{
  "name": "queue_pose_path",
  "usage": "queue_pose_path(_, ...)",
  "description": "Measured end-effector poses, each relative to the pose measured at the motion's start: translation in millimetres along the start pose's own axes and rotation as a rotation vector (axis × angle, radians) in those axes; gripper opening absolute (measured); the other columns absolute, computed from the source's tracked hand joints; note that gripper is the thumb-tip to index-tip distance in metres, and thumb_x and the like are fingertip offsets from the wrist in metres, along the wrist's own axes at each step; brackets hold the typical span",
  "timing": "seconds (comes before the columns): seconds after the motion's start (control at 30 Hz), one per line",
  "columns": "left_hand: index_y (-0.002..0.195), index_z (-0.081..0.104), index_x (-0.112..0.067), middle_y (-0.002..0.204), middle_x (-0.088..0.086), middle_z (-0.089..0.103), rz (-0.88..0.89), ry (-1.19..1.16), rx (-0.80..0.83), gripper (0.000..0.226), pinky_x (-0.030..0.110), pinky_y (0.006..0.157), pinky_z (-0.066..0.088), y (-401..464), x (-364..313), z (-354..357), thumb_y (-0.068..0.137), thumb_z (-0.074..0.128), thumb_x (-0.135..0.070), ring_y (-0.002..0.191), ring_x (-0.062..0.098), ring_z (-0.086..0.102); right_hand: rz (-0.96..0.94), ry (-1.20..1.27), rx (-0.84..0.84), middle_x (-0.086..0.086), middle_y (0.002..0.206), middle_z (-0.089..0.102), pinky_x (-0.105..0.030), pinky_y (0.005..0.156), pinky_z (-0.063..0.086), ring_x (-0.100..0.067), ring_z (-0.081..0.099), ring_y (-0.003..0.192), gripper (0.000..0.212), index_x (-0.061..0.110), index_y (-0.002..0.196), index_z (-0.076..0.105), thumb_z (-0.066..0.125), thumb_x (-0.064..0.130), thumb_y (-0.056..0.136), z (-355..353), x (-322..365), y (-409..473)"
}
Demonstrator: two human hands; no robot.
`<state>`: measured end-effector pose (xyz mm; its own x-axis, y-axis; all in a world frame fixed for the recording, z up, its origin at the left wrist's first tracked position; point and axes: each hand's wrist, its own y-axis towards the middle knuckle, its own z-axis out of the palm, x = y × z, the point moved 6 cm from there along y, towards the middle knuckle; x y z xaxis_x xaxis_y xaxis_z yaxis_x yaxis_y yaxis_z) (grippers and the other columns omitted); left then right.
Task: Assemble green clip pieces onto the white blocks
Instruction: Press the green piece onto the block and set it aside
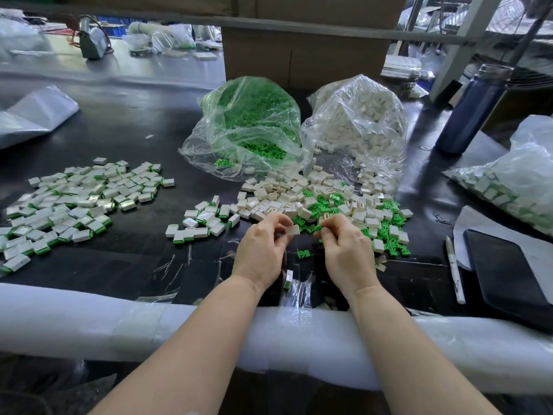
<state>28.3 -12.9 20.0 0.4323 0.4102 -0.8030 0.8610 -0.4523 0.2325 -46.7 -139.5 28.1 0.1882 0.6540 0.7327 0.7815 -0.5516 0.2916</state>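
Hands: your left hand [263, 250] pinches a white block [292, 230]; your right hand [344, 244] pinches a green clip [316, 227], both at lower centre.
Risk: a skewed clip may jam or slip into the loose pile [329, 202].
Green bag [248, 124]: clips, centre.
Clear bag [359, 121]: white blocks, beside it.
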Motion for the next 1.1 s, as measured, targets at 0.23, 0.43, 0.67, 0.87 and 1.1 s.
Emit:
queue_pose_path(0.23,0.09,0.058,-0.024,0.08,-0.011,0.059,-0.055,-0.122,-0.016,0.008,0.023,0.077,0.048,1.1,6.3,-3.0,0.088,0.063,-0.017,0.077,0.01,0.058,-0.036,0.061,0.193,0.0,0.072,0.068,-0.035,0.07,0.05,-0.019,0.062,0.072,0.015,0.02,0.081,0.058,0.053,0.01,0.091,14.8,6.8,-4.8)
queue_pose_path(0.43,0.087,0.062,-0.025,0.077,-0.006,0.059,-0.023,-0.171,0.014,0.014,0.014,0.069,0.048,1.1,3.2,-1.6,0.084,0.067,-0.012,0.069,0.008,0.054,-0.013,0.039,0.067,-0.003,0.078,0.069,-0.039,0.074,0.05,-0.022,0.063,0.077,0.009,0.016,0.089,0.062,0.055,0.012,0.091,5.6,0.5,-0.9)
queue_pose_path(0.67,0.089,0.062,-0.024,0.081,-0.011,0.061,-0.008,-0.106,0.024,0.011,0.018,0.076,0.047,0.1,2.9,-0.4,0.086,0.064,-0.014,0.073,0.006,0.056,0.033,0.316,0.071,0.008,0.076,0.067,-0.016,0.071,0.051,-0.007,0.063,0.073,0.021,0.021,0.079,0.068,0.067,0.0,0.081,0.9,2.2,0.7)
queue_pose_path(0.87,0.1,0.065,-0.022,0.081,-0.01,0.064,-0.036,-0.334,0.023,0.018,0.017,0.075,0.049,1.3,3.6,-0.7,0.089,0.059,-0.009,0.066,-0.004,0.058,0.093,0.531,0.102,-0.002,0.085,0.069,-0.027,0.078,0.055,-0.016,0.068,0.083,0.026,0.02,0.085,0.067,0.066,-0.005,0.08,1.0,1.2,0.7)
queue_pose_path(1.1,0.088,0.063,-0.023,0.078,-0.001,0.067,-0.05,-0.46,0.105,0.019,0.022,0.076,0.053,1.4,2.1,3.5,0.089,0.058,-0.005,0.071,0.008,0.062,0.148,0.636,0.134,-0.005,0.072,0.068,-0.025,0.067,0.057,-0.012,0.065,0.067,0.016,0.012,0.077,0.068,0.068,-0.004,0.079,3.4,0.1,0.4)
